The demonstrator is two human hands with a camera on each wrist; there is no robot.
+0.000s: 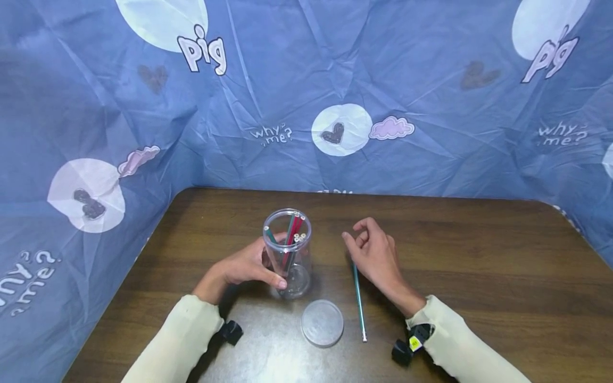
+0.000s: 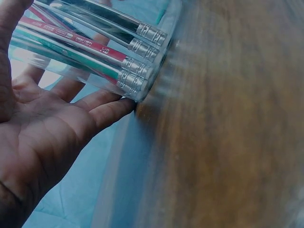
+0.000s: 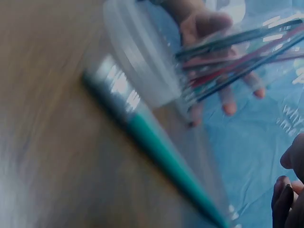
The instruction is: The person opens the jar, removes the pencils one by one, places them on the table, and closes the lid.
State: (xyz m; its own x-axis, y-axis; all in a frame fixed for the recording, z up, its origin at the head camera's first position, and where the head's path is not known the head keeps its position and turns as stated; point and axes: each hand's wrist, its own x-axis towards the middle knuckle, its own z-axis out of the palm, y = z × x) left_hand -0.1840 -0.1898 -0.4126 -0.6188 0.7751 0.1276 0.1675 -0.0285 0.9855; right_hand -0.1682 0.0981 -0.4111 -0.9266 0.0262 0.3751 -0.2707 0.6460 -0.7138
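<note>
A clear plastic jar stands on the table, with several green, red and dark pencils leaning inside. Their metal-banded ends are at the jar's bottom in the left wrist view. My left hand grips the jar from the left, thumb in front and fingers round the far side. One green pencil lies on the table right of the jar, its metal-banded end towards me. Over its far end is my right hand, fingers loosely bent and holding nothing. A round translucent lid lies flat between jar and pencil.
The brown wooden table reaches back to a blue printed cloth, which hangs behind it and along the left side. Small black devices are strapped at both wrists.
</note>
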